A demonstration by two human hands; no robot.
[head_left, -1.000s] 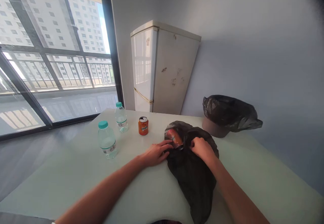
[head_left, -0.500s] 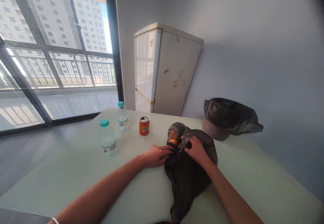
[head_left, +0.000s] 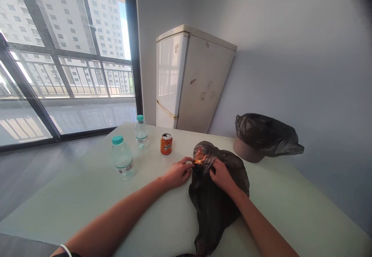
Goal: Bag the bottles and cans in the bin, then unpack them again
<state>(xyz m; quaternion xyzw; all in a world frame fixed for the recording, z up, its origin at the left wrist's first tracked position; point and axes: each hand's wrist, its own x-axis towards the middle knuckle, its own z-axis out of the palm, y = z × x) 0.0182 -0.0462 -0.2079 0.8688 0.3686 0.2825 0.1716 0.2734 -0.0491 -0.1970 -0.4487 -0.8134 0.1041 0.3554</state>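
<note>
A black plastic bag [head_left: 216, 195] lies spread on the table in front of me. At its far left part is an orange drink can [head_left: 199, 160], partly covered by the thin film. My left hand [head_left: 178, 172] rests on the table at the bag's left edge, its fingertips reaching the can's near end. With closed fingers, my right hand [head_left: 221, 175] pinches the bag's film just right of the can. Another orange drink can [head_left: 166, 144] stands upright to the left of the bag, apart from both hands.
Two clear bottles with teal caps stand at the left: a nearer bottle [head_left: 123, 160] and a farther bottle [head_left: 141, 133]. At the back right, a bin [head_left: 247, 151] lined with a black bag [head_left: 266, 133] stands by the wall. A white fridge [head_left: 203, 78] is behind the table [head_left: 157, 214].
My left hand has shifted slightly up toward the can. My right hand has drawn the film leftward over the can's near end, so less of the can shows.
</note>
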